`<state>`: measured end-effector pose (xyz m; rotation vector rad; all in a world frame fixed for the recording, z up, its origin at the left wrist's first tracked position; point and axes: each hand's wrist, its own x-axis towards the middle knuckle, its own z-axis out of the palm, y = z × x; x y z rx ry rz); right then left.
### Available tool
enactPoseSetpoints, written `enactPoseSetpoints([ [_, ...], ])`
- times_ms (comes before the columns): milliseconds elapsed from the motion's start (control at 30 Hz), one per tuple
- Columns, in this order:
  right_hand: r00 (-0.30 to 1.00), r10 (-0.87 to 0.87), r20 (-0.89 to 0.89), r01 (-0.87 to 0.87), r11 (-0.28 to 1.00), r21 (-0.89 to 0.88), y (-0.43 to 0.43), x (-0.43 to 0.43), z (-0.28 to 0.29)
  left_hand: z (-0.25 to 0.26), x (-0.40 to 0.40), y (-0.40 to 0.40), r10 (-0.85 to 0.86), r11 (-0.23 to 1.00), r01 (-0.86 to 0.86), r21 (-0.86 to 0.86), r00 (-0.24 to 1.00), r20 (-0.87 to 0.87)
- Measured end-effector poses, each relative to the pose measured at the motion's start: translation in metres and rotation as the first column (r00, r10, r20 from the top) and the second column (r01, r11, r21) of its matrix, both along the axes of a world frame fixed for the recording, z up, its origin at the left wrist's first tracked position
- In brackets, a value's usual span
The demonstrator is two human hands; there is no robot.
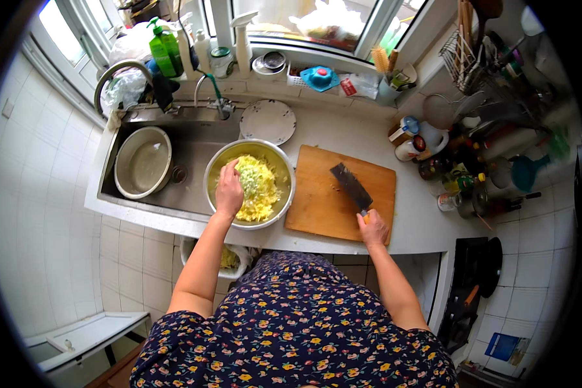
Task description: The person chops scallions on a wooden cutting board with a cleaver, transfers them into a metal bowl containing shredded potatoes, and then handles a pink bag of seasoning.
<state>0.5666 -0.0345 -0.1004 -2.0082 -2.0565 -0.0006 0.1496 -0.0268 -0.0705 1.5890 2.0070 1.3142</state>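
Note:
My right hand (374, 228) grips the handle of a cleaver (351, 186), whose dark blade lies over the wooden cutting board (315, 203). A few small brown scraps are on the board beside the blade. Left of the board stands a large metal bowl (283, 213) of shredded yellow food (259, 206), with a pile of pale green chopped bits (253, 179) on top. My left hand (230, 191) is over the bowl's left side, its fingertips close to the food; whether they touch it or pinch anything, I cannot tell.
A metal basin (143, 162) stands in the sink (194, 140) at the left. Behind the bowl lies a white plate (267, 121) beside the faucet (220, 105). Jars and bottles (410, 148) crowd the counter's right side. A lined bin (237, 262) is below the counter edge.

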Motion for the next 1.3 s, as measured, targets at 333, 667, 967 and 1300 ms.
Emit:
enactPoseSetpoints([
  [333, 0.991, 0.075, -0.11, -0.079, 0.996, -0.038, -0.011, 0.03, -0.041, -0.012, -0.016, 0.003, -0.031, 0.998, 0.031, -0.054, 1.0, -0.002],
  [667, 0.926, 0.158, -0.344, -0.149, 0.988, 0.05, -0.003, 0.076, -0.034, -0.007, 0.024, -0.002, 0.119, 0.992, -0.116, -0.047, 0.991, 0.063],
  [967, 0.688, -0.322, -0.651, 0.319, 0.939, -0.128, 0.016, 0.185, -0.075, -0.023, 0.01, -0.037, 0.674, 0.624, -0.764, -0.165, 0.632, -0.383],
  [1300, 0.121, -0.394, -0.911, 0.636, 0.735, -0.233, 0.072, 0.349, -0.053, -0.059, 0.003, -0.063, 0.863, 0.459, -0.501, -0.734, 0.447, 0.235],
])
